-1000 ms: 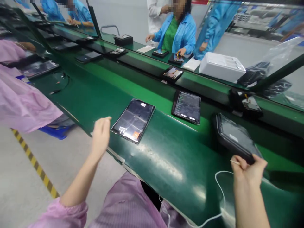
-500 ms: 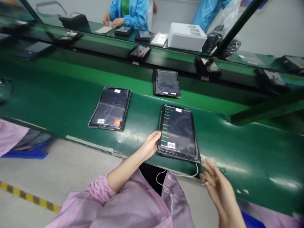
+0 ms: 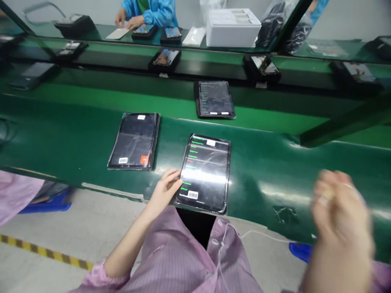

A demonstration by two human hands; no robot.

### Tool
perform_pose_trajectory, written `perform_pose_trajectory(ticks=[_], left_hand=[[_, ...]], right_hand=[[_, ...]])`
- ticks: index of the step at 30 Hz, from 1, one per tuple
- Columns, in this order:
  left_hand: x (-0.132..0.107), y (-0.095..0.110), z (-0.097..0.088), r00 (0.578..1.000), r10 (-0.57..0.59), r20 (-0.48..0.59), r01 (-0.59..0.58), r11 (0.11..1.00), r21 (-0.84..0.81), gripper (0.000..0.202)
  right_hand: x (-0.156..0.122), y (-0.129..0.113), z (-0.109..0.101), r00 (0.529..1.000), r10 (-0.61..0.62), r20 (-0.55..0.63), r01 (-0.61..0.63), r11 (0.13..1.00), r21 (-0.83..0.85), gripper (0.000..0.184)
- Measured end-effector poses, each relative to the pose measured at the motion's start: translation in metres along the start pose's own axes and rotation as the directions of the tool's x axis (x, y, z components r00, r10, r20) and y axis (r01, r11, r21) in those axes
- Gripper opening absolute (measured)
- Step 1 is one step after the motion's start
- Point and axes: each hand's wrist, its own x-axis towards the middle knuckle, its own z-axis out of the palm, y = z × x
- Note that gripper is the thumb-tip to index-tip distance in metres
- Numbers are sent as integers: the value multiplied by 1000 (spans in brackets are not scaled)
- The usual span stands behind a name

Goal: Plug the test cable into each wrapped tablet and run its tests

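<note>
A black tablet in clear wrap lies on the green bench edge right in front of me, its screen lit with green text lines and a barcode sticker near its bottom. My left hand rests against its lower left edge, fingers curled onto the rim. My right hand is raised at the lower right, smeared by motion, away from the tablet. A thin white cable runs from below the tablet toward that hand. A second wrapped tablet with an orange sticker lies to the left.
A third tablet with a lit screen sits on the green conveyor belt behind. Small devices in black holders line the far rail. A white box stands at the back, where a person in a blue coat works.
The tablet has shifted left and tilted slightly under my left hand. The white cable has come off its bottom edge, and my right hand has swung up and right.
</note>
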Motion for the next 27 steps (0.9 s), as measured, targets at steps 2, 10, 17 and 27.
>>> perform_pose_trajectory(ticks=[2,10,17,27], left_hand=[[-10,0,-10,969,232,-88,-184,911,369,47],[-36,-47,20,906,380,185,-404,648,646,131],[-37,-51,26,881,451,143,-418,601,681,140],[-37,-59,28,852,506,133,-447,571,689,137]], right_hand=[[25,11,48,998,64,-12,-62,990,124,44],[90,35,180,975,-1,220,-18,996,83,48],[96,42,184,934,9,358,-24,999,40,48],[99,43,183,904,58,423,-33,997,-67,45]])
